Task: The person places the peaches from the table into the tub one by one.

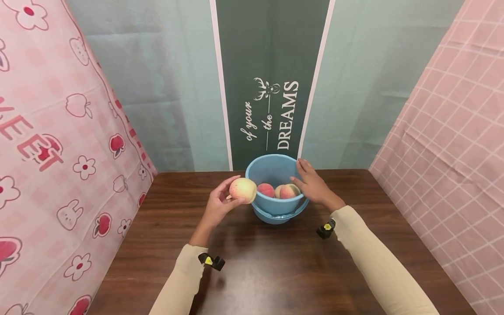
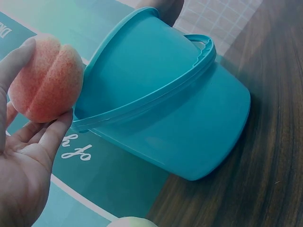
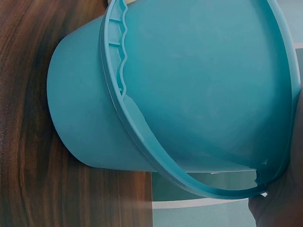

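My left hand [image 1: 221, 202] grips a peach [image 1: 243, 190], pale yellow with a red blush, just left of the bucket's rim. The left wrist view shows the thumb and fingers on either side of the peach [image 2: 47, 78], whose red, creased side faces that camera. A light blue bucket [image 1: 277, 208] stands on the table, its handle hanging down at the front. Inside it lie a red peach [image 1: 265, 190] and yellow-red peaches [image 1: 289, 191]. My right hand [image 1: 315, 183] rests against the right side of the rim, fingers mostly straight; its fingertips are hidden in the right wrist view.
The dark wooden table [image 1: 252, 271] runs back to a green and teal cloth [image 1: 189, 87]. Patterned pink cloths hang at the left [image 1: 78, 175] and right [image 1: 441, 131]. A pale rounded thing [image 2: 132, 222] shows at the bottom of the left wrist view.
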A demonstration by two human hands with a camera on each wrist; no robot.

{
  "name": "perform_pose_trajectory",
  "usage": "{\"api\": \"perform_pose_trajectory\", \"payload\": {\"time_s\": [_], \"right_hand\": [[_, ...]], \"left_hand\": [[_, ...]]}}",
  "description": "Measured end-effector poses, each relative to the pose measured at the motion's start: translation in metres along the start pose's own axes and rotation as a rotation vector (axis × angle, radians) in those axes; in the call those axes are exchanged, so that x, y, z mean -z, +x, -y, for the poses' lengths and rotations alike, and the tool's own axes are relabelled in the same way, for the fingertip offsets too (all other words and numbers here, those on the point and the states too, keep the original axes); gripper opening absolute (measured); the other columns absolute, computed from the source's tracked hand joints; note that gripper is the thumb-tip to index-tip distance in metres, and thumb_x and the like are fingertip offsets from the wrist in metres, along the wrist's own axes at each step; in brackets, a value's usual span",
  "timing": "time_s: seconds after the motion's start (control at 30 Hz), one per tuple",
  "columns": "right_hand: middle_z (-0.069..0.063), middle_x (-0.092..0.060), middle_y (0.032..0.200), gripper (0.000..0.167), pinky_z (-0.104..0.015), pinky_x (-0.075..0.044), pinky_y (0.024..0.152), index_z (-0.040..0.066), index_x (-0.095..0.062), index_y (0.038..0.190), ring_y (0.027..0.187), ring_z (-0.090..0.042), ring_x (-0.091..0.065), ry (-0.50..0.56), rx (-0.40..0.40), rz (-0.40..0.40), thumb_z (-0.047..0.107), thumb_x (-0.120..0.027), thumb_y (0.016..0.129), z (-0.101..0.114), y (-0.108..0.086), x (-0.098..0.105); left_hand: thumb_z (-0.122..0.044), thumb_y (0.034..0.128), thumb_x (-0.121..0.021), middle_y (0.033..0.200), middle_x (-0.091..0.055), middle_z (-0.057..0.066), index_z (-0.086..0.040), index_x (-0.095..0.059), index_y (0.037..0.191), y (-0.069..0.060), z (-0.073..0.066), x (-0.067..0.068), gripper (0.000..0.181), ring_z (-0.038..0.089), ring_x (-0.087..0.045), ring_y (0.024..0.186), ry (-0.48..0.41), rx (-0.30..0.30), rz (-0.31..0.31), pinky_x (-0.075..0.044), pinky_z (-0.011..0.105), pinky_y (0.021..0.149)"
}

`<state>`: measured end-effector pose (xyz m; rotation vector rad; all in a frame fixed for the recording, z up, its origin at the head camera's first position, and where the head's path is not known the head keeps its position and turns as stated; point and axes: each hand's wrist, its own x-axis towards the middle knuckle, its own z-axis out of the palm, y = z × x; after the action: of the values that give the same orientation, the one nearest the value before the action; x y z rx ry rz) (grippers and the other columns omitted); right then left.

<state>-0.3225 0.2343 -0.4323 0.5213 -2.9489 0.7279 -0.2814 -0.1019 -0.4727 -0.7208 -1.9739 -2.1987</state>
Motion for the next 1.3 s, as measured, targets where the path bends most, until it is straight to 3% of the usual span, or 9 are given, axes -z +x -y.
{"api": "perform_pose_trajectory", "payload": {"time_s": [0.17,0.27,0.4,0.5,0.87,1.17,1.3], "right_hand": [[-0.016,-0.004,0.17,0.074,-0.063,-0.013,0.12,0.0,-0.012,0.161,0.156,-0.036,0.0,0.0,0.002,0.003,0.04,-0.044,0.107,-0.001,0.001,0.0],[-0.016,-0.004,0.17,0.073,-0.063,-0.014,0.121,0.0,-0.012,0.161,0.155,-0.037,-0.001,0.001,0.0,0.005,0.039,-0.043,0.107,0.0,0.001,-0.001],[-0.017,-0.005,0.169,0.073,-0.064,-0.015,0.12,0.0,-0.013,0.161,0.155,-0.038,-0.001,0.006,0.003,0.007,0.04,-0.044,0.107,0.0,0.0,-0.001],[-0.015,-0.004,0.17,0.074,-0.064,-0.015,0.12,0.001,-0.013,0.161,0.156,-0.036,0.0,0.005,-0.001,0.008,0.041,-0.044,0.107,-0.001,0.0,-0.002],[-0.014,-0.004,0.17,0.075,-0.064,-0.017,0.119,0.002,-0.012,0.161,0.155,-0.038,-0.003,-0.005,-0.004,0.005,0.042,-0.044,0.106,-0.001,0.0,0.002],[-0.014,-0.003,0.17,0.074,-0.064,-0.016,0.12,0.002,-0.014,0.161,0.155,-0.038,-0.002,0.001,-0.013,0.009,0.041,-0.043,0.107,0.003,0.0,0.002],[-0.014,-0.003,0.17,0.074,-0.064,-0.016,0.12,0.002,-0.013,0.161,0.155,-0.037,-0.002,-0.001,-0.021,0.016,0.042,-0.043,0.106,0.003,-0.001,0.002]], "left_hand": [[0.002,0.0812,-0.083,0.14,-0.059,0.013,-0.005,-0.055,0.144,0.002,-0.004,0.0,0.069,0.026,-0.059,0.119,0.019,0.018,-0.001,-0.056,0.041,0.095],[0.0,0.0806,-0.084,0.139,-0.059,0.014,-0.004,-0.056,0.143,0.0,-0.016,-0.003,0.069,0.024,-0.059,0.118,0.012,0.027,0.007,-0.055,0.041,0.095],[0.001,0.081,-0.084,0.138,-0.059,0.016,0.001,-0.054,0.143,0.0,-0.015,-0.004,0.069,0.023,-0.06,0.118,0.011,0.017,0.006,-0.056,0.038,0.095],[0.002,0.0813,-0.083,0.139,-0.059,0.015,0.002,-0.052,0.144,0.003,-0.004,-0.002,0.07,0.024,-0.059,0.119,0.027,0.001,0.003,-0.056,0.038,0.095],[0.0,0.0824,-0.083,0.14,-0.058,0.013,-0.001,-0.052,0.145,0.011,-0.008,-0.006,0.07,0.024,-0.059,0.117,0.044,-0.009,0.017,-0.056,0.038,0.096],[-0.008,0.0835,-0.084,0.138,-0.06,0.013,-0.003,-0.054,0.144,0.012,-0.036,-0.015,0.068,0.027,-0.059,0.117,0.083,0.0,0.031,-0.053,0.037,0.099],[-0.007,0.0828,-0.085,0.138,-0.06,0.015,-0.003,-0.054,0.144,0.014,-0.037,-0.017,0.068,0.027,-0.06,0.118,0.065,0.004,0.034,-0.053,0.034,0.098]]}}
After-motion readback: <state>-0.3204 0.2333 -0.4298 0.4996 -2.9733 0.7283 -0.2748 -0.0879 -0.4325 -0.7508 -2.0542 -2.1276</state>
